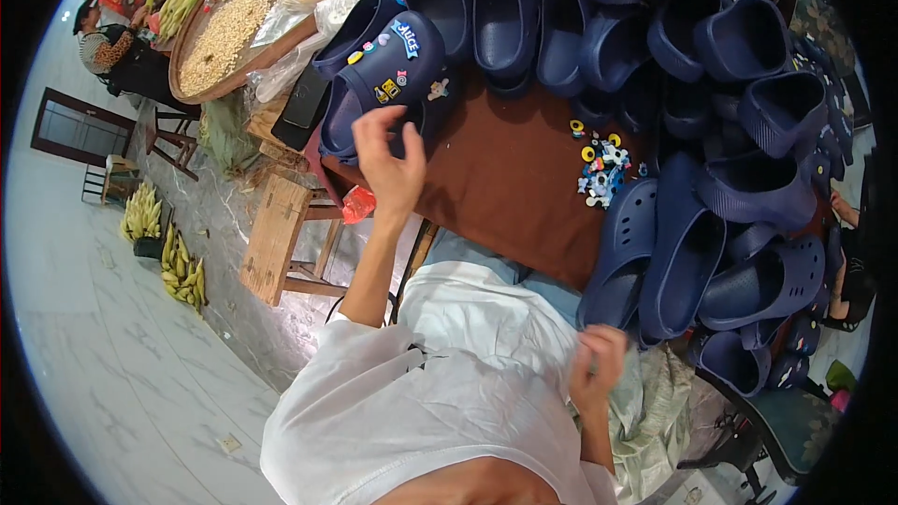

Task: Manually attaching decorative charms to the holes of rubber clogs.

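My left hand [385, 166] hovers with its fingers spread and empty, just below a navy clog [383, 75] that carries several small colourful charms. That clog lies at the left edge of a brown table [505, 178]. My right hand [597, 363] is drawn back to my white shirt near my lap, its fingers curled; whether it pinches anything is hidden. A small heap of loose colourful charms [603, 168] sits on the table between the shoes. Plain navy clogs [711, 224] are piled along the top and right.
A wooden stool [279, 236] stands left of the table, a red scrap [357, 204] beside it. A round tray of pale kernels [220, 37] and corn cobs [182, 271] lie further left. Another person [103, 42] sits at far upper left.
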Motion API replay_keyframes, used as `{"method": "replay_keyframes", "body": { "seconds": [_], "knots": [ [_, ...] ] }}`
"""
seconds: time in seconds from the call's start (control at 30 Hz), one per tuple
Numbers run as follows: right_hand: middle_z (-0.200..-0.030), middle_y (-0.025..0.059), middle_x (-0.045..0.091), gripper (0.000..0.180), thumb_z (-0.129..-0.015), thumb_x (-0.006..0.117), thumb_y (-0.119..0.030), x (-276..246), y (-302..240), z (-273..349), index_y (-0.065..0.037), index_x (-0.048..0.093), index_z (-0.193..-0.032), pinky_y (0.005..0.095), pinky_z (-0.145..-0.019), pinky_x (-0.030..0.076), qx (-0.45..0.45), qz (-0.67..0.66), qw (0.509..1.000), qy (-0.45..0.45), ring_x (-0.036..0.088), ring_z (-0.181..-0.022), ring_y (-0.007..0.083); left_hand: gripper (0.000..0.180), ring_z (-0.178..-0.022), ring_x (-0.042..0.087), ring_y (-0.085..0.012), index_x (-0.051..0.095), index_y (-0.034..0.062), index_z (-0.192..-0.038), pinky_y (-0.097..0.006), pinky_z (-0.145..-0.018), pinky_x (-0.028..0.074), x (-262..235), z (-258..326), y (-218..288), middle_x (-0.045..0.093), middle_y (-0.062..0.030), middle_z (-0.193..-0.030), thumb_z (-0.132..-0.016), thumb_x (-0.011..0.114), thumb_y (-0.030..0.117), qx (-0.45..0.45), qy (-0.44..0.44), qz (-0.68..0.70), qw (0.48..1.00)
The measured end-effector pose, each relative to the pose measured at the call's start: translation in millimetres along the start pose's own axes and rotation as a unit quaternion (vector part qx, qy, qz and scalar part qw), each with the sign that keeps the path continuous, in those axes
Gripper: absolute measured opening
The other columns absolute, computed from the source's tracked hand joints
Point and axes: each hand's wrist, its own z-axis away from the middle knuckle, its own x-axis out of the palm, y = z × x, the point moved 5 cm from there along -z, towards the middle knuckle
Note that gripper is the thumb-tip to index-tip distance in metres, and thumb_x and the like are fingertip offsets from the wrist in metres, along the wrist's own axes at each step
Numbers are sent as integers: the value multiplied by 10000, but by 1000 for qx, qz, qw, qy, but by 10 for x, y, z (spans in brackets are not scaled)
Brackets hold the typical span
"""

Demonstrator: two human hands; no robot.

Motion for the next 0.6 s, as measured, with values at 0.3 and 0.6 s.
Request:
{"method": "replay_keyframes", "body": {
  "seconds": [0.3, 0.6],
  "knots": [
    [-1024, 118, 602, 136, -828, 678, -59, 880, 299, -435, -57, 665, -964, 410, -839, 480, 48, -9, 984, -171, 582, -971, 316, 418, -1001, 637, -202, 480, -36, -1212, -313, -889, 501, 30, -334, -888, 627, -169, -1128, -892, 708, 107, -147, 23, 91, 985],
    [-1056, 135, 596, 118, -878, 643, -50, 872, 425, -813, -34, 646, -995, 401, -853, 475, 77, -35, 988, -131, 585, -1002, 316, 324, -1008, 620, -144, 460, 17, -1137, -261, -886, 485, 155, 267, 169, 637, -107, -1098, -890, 667, -17, -255, -94, 336, 902]
  ]
}}
